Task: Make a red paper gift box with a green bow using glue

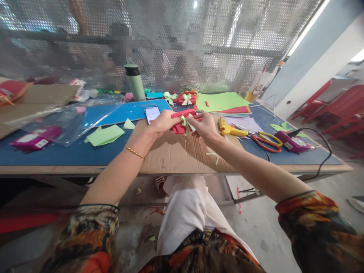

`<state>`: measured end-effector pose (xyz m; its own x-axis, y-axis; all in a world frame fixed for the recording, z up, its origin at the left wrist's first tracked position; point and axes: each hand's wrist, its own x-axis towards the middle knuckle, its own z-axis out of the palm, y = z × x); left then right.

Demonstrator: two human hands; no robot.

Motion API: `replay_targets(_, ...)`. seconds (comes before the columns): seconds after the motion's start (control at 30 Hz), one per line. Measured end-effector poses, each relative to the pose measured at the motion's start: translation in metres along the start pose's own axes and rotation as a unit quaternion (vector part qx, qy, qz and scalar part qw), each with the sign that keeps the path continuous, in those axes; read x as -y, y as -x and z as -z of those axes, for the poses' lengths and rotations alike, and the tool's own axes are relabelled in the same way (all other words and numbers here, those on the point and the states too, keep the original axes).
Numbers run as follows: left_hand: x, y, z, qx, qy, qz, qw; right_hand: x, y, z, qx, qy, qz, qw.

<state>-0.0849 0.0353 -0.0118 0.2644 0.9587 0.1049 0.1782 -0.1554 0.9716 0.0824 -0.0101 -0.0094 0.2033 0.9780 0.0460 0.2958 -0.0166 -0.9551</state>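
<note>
Over the cardboard work surface point(170, 155), a small red paper piece point(178, 128) is held up between both hands. A pale green paper bow point(186, 123) sits on its front. My left hand point(162, 123) is closed around the red piece's left side. From the right, my right hand point(205, 126) pinches at the bow and the piece's edge, its fingertips touching the bow. Just behind my left hand lies a phone point(152, 113) with a lit screen. A yellow glue gun point(231, 129) rests to the right of my right hand.
Scissors point(267, 142) and a purple box with a cable point(294, 142) lie right; another purple box point(36, 138) lies left. Folded green paper point(105, 135), a blue sheet point(125, 112), a green bottle point(135, 81) and light green sheets point(223, 101) surround the work. Behind stands perforated metal mesh point(162, 49).
</note>
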Motion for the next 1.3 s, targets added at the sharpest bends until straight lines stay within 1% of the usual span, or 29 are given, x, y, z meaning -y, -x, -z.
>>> replay_targets(0.1,0.003,-0.002,0.001,0.008,-0.005,-0.001,1.0,-0.005,-0.004,0.0,0.002,-0.004,0.01,1.0)
replay_targets(0.23,0.002,-0.001,0.001,0.013,0.002,0.001,1.0,-0.008,-0.006,0.0,0.001,-0.012,0.024,1.0)
replay_targets(0.4,-0.001,0.001,0.0,0.026,0.017,-0.003,1.0,-0.002,-0.002,0.001,-0.007,0.015,0.012,1.0)
replay_targets(0.53,0.002,-0.001,0.0,0.046,0.035,-0.016,0.998,0.0,0.0,0.002,-0.012,0.032,0.007,0.999)
replay_targets(0.7,0.008,-0.004,0.002,0.041,0.039,-0.018,0.998,-0.004,-0.002,0.002,-0.008,0.023,0.016,1.0)
replay_targets(0.8,0.011,-0.006,0.003,0.028,0.029,-0.009,0.999,-0.006,-0.004,0.005,0.009,0.021,0.028,0.999)
replay_targets(0.9,0.012,-0.008,0.004,0.013,0.022,-0.008,1.0,-0.004,-0.005,0.013,0.023,0.021,0.041,0.999)
replay_targets(0.97,0.012,-0.009,0.005,0.013,0.015,-0.009,1.0,-0.002,-0.007,0.021,0.028,0.017,0.046,0.998)
replay_targets(1.03,0.01,-0.009,0.005,0.016,0.01,-0.004,1.0,-0.001,-0.01,0.03,0.016,0.017,0.069,0.997)
replay_targets(1.17,0.005,-0.006,0.005,0.026,0.004,0.004,1.0,-0.004,-0.017,0.04,-0.049,0.037,0.169,0.984)
replay_targets(1.2,0.004,-0.004,0.004,0.034,0.003,0.003,0.999,-0.005,-0.018,0.041,-0.046,0.039,0.175,0.983)
replay_targets(1.23,0.003,-0.003,0.004,0.043,0.002,0.001,0.999,-0.007,-0.019,0.04,-0.028,0.033,0.17,0.985)
replay_targets(1.3,0.002,-0.001,0.004,0.059,0.001,-0.004,0.998,-0.011,-0.02,0.038,0.036,0.001,0.142,0.989)
